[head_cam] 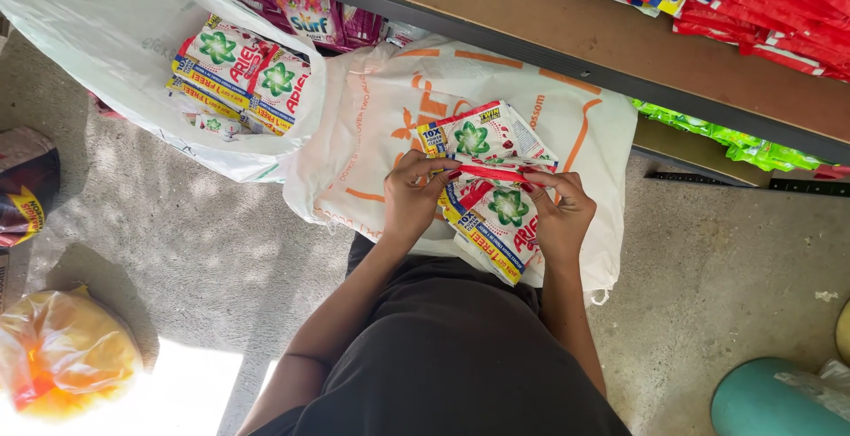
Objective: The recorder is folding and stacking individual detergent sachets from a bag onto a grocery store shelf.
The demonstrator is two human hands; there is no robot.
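Over a white sack (372,144), left hand (412,197) and right hand (560,215) pinch a sachet bundle (496,197). Its red band (491,173), seemingly elastic, could snap off, scattering packets.

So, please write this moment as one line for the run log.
left hand: grips sachet bundle | right hand: grips same bundle | beneath: white-orange plastic bag | floor: concrete

White detergent sachet bundle (496,197) with green star marks, red band across its middle, held tilted above white sack
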